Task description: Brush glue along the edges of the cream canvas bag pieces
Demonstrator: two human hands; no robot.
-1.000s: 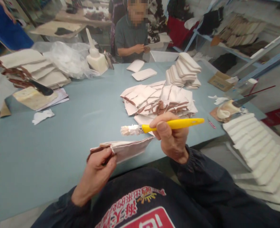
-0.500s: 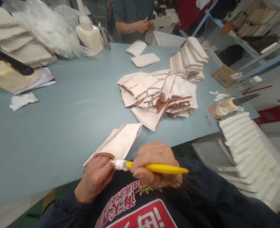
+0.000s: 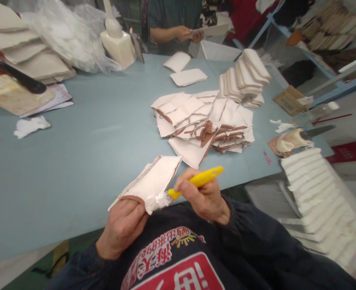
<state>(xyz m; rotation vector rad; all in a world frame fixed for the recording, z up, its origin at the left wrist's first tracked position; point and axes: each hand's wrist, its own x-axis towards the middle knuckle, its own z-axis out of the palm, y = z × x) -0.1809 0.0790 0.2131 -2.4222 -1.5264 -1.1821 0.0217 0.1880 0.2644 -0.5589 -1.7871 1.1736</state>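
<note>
My left hand [image 3: 123,225] is closed on the near end of a white fabric piece with brown edging [image 3: 150,177], at the table's front edge. A yellow-handled brush [image 3: 200,180] is gripped in my right hand [image 3: 200,197], its handle slanting up to the right. The bristles, thick with a white paste, touch the near right corner of the piece, beside my left fingertips. Just beyond lies a loose heap of similar white pieces with brown edges [image 3: 193,117].
Stacked white pads [image 3: 244,78] stand behind the heap, with two flat pads [image 3: 188,76] nearby. At left are a squeeze bottle [image 3: 117,46], a plastic bag [image 3: 66,36] and a black-handled tool [image 3: 22,78]. Another person's hands [image 3: 190,34] hold a flat piece across the table.
My right hand has turned the brush so its handle points up and away. The bristles have moved slightly right along the corner of the piece. My left hand keeps its hold.
</note>
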